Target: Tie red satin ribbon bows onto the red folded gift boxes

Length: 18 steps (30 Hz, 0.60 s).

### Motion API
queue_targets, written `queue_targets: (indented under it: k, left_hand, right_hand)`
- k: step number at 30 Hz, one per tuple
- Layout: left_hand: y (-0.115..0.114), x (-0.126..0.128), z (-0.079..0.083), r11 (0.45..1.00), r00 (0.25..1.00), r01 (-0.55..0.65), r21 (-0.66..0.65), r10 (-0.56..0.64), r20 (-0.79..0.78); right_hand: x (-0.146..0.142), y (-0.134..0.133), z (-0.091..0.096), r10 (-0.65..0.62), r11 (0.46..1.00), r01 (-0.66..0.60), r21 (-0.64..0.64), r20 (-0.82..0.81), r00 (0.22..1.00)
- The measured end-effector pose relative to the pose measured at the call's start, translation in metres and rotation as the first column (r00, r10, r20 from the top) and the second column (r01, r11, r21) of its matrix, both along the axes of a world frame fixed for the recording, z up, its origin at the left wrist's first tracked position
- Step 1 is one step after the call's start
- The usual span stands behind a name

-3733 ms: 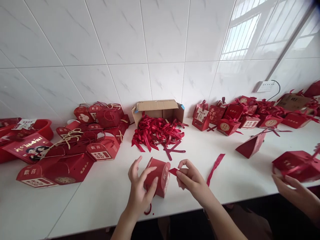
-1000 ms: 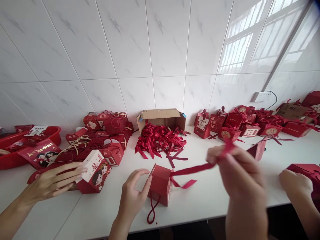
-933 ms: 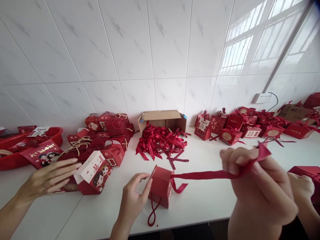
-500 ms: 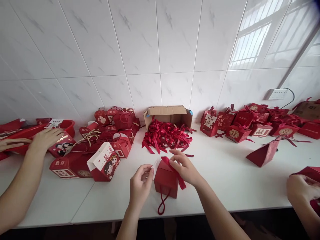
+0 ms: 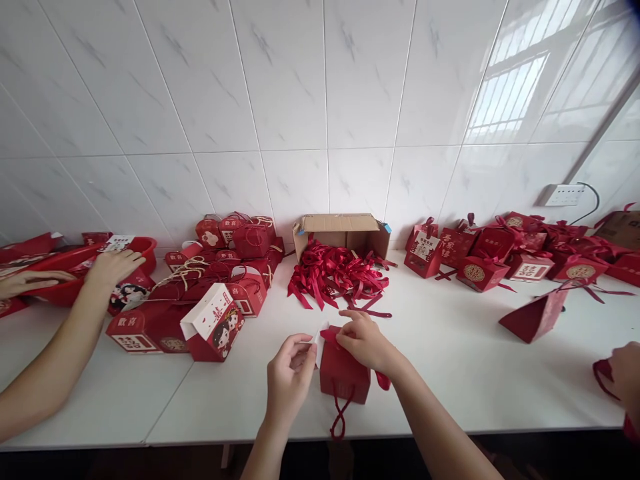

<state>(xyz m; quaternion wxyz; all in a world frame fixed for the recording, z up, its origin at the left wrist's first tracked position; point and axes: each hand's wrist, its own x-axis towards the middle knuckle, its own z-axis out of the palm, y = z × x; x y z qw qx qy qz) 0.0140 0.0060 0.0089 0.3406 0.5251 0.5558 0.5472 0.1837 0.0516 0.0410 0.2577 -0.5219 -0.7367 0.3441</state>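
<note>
A small red gift box stands on the white table near its front edge. A red ribbon hangs from the box's right side and a red cord loop dangles over the table edge. My left hand pinches the box's pale top flap at the left. My right hand rests on the box's top, fingers closed on the ribbon there.
An open cardboard carton spills red ribbons behind the box. Red gift boxes pile at the left and right. Another person's arm reaches to a red basin at far left. Another hand is at the right edge.
My right hand pulled the ribbon out to the right, then came back onto the box's top. The person at left set down a white-topped box and reached to the basin.
</note>
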Motion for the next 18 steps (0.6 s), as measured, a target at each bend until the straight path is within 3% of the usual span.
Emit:
queue_targets:
  k: [6,18]
  left_hand:
    - [-0.0019,-0.0015,-0.0029,1.0,1.0,0.023,-0.006,-0.023,-0.006]
    - [-0.0005,-0.002,-0.0048,1.0,1.0,0.027,-0.013,-0.027,-0.002]
  right_hand:
    - [-0.0005,0.0011,0.0026,0.022,1.0,-0.023,0.006,0.096,0.995]
    - [-0.0026,-0.004,0.0055,0.021,0.999,-0.023,0.039,0.045,0.999]
